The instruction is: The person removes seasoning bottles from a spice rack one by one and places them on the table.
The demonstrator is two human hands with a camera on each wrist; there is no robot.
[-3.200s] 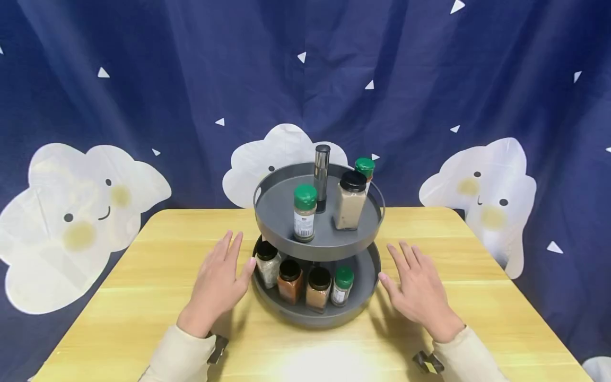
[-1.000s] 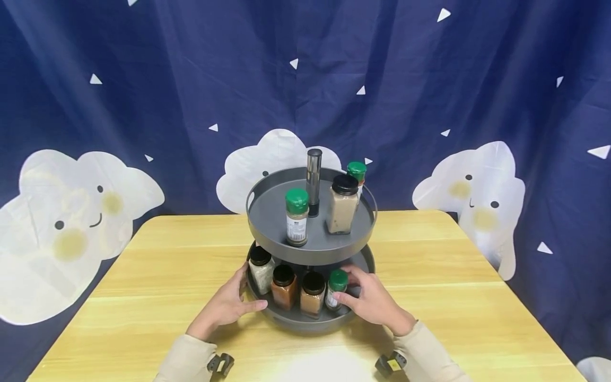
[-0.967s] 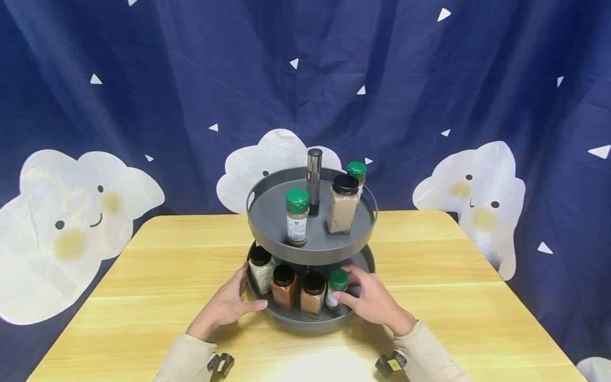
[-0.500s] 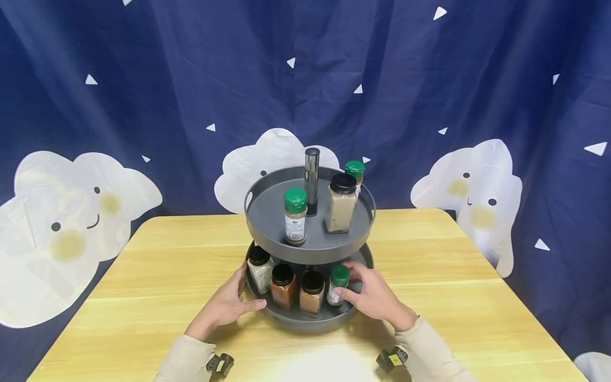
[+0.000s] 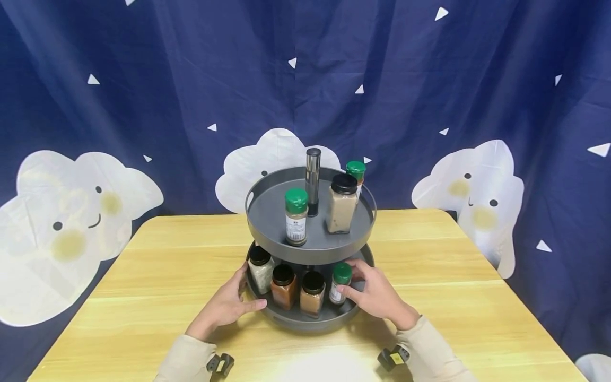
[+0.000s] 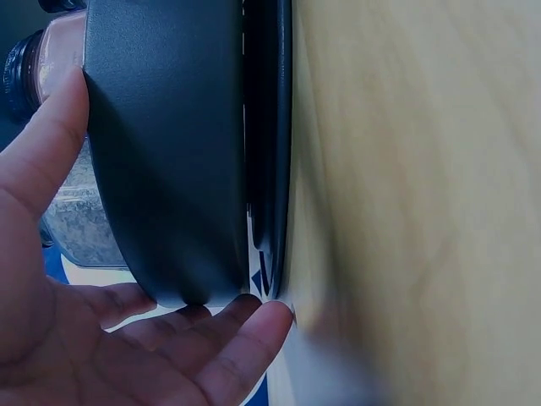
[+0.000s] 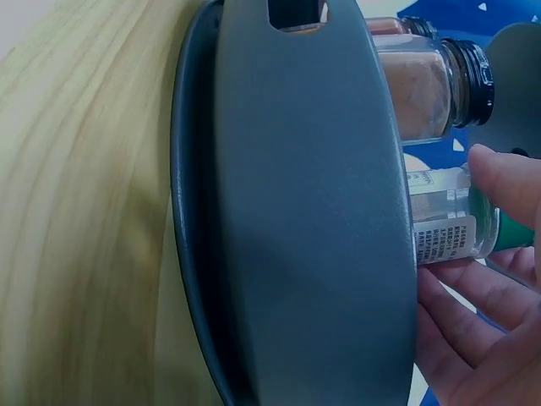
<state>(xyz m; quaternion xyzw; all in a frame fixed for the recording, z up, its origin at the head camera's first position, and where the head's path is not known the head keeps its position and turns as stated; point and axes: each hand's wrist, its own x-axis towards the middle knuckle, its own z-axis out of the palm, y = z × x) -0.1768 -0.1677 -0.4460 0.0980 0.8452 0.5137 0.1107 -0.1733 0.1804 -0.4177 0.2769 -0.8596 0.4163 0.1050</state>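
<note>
A dark grey two-tier spice rack (image 5: pixel 310 249) stands mid-table. My right hand (image 5: pixel 377 292) pinches a small green-capped spice jar (image 5: pixel 338 292) upright at the lower tier's right side, thumb in front and fingers behind. In the right wrist view the jar's printed label (image 7: pixel 446 240) faces out. My left hand (image 5: pixel 226 302) rests on the lower tier's left outer wall (image 6: pixel 177 169), its thumb touching the rim. Beside it are a black-capped jar of pale grains (image 5: pixel 261 278), an orange-brown jar (image 5: pixel 284 292) and a tan jar (image 5: pixel 312 300).
Above the lower jars overhangs the upper tier (image 5: pixel 260 228). It carries a green-capped jar (image 5: pixel 296 217), a tall black-capped tan jar (image 5: pixel 341 209), another green-capped jar (image 5: pixel 355 171) behind that, and a central post (image 5: pixel 312 183). A blue curtain (image 5: pixel 191 79) hangs behind the wooden table (image 5: pixel 181 239).
Both hands have come in from beside the rack, the left onto the lower wall, the right onto the small green-capped jar. That jar has shifted slightly right, away from the tan jar.
</note>
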